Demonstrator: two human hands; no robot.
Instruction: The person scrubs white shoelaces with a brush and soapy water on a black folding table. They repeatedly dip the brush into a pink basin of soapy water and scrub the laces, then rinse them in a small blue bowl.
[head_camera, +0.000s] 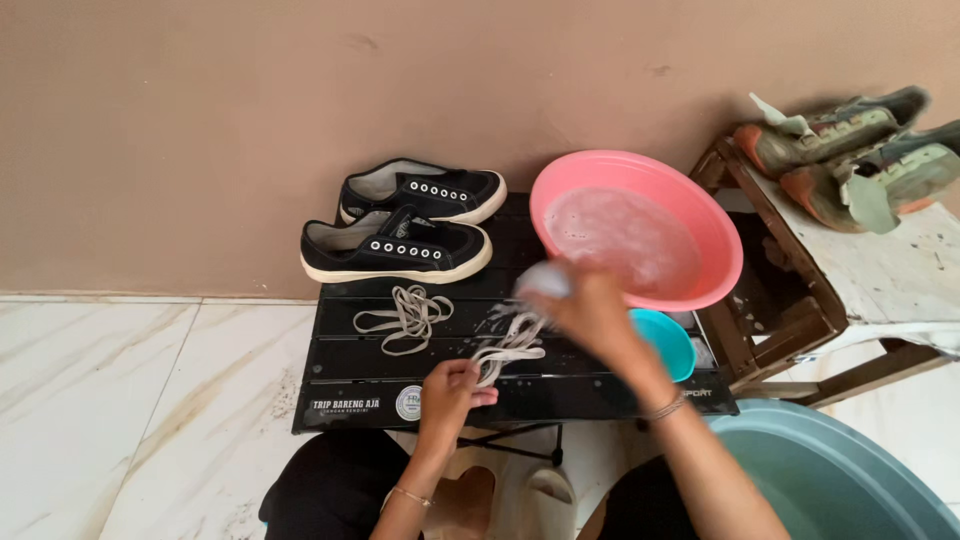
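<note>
Left hand (452, 385) pinches one end of a wet shoelace (508, 345) flat on the black folding table (340, 370). Right hand (585, 305), blurred, grips a pale brush (543, 280) over the lace's far end. Judgement: keep the lace taut, stroke along its length. Second lace (405, 318) lies left of it. Round white sticker (408, 402) and white lettering mark the table's front edge.
</note>
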